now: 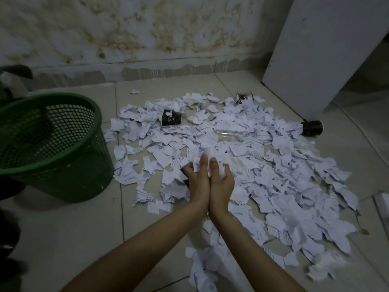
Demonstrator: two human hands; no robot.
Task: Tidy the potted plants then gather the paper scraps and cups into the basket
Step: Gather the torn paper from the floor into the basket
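From my remote feed, both hands meet over a wide spread of torn paper scraps (263, 165) on the tiled floor (63, 239). The left hand (196, 182) and right hand (221, 182) press edge to edge, fingers curled round a bunch of scraps cupped between them. A green mesh basket (52, 144) stands tilted at the left of the pile, just beside its nearest scraps, mouth toward the camera. Three dark paper cups lie on their sides among the scraps: one (171, 120) at the pile's far side nearest the basket, a crushed one (242, 98) at its far edge, a third (312, 127) at its far right, near the white panel (315, 49) leaning by the stained wall (126, 28).
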